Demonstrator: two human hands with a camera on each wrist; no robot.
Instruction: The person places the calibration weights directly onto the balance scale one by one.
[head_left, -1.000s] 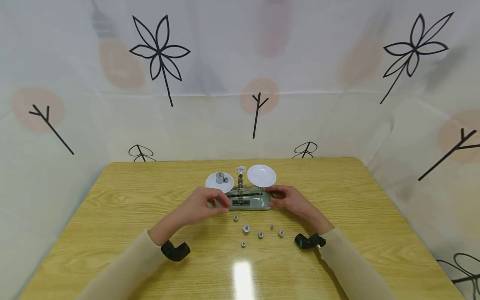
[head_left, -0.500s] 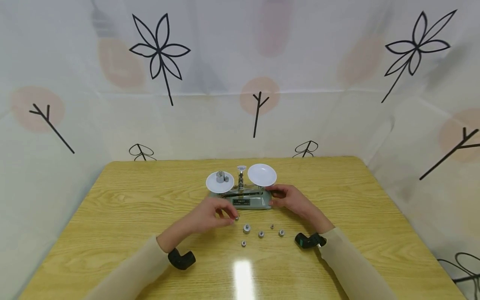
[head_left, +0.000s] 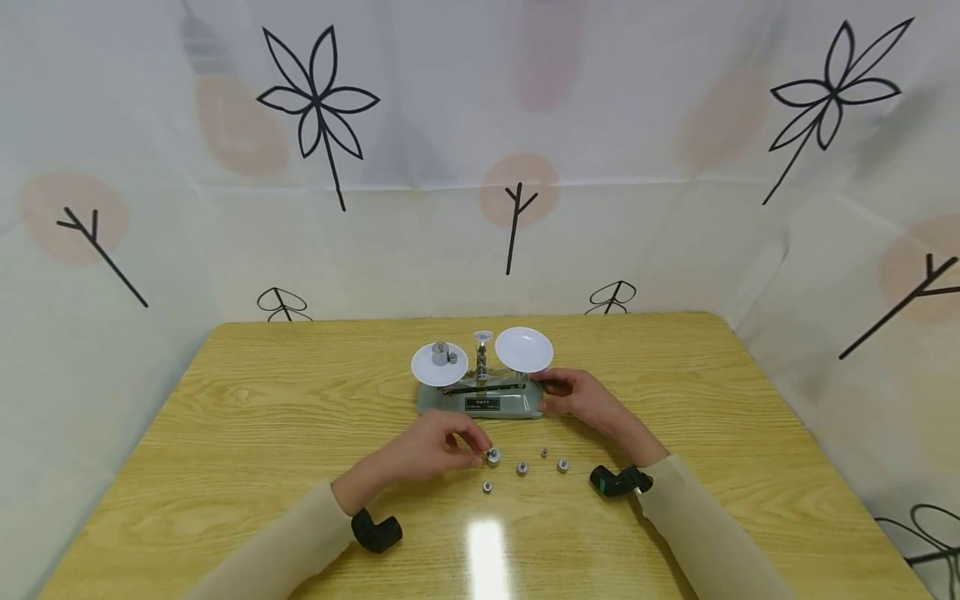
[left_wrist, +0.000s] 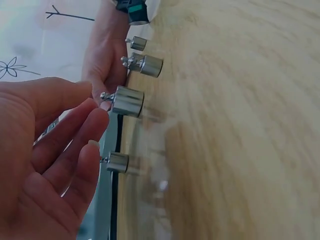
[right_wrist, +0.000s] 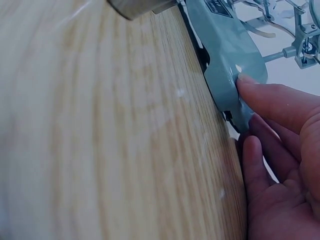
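A balance scale (head_left: 480,403) with a grey-green base and two white pans stands towards the back of the table. Its left pan (head_left: 425,372) bears a larger and a smaller metal weight; the right pan (head_left: 523,350) bears nothing. My left hand (head_left: 429,447) hovers low in front of the scale, with thumb and fingertips right at the knob of a metal weight (left_wrist: 128,101). Another weight (left_wrist: 118,162) stands by its lower fingers, hidden from the head view by the hand. My right hand (head_left: 582,402) grips the base's right end, thumb (right_wrist: 270,101) on the front and fingers behind.
Several knobbed weights stand in front of the scale, among them a middle one (head_left: 522,469), a right one (head_left: 562,467), a tiny one (head_left: 544,452) and a near one (head_left: 487,487). Patterned cloth (head_left: 420,250) hangs behind the wooden table (head_left: 285,400).
My left hand has moved from the scale's front left towards the near right, past one small weight to the larger one. My right hand stays on the base.
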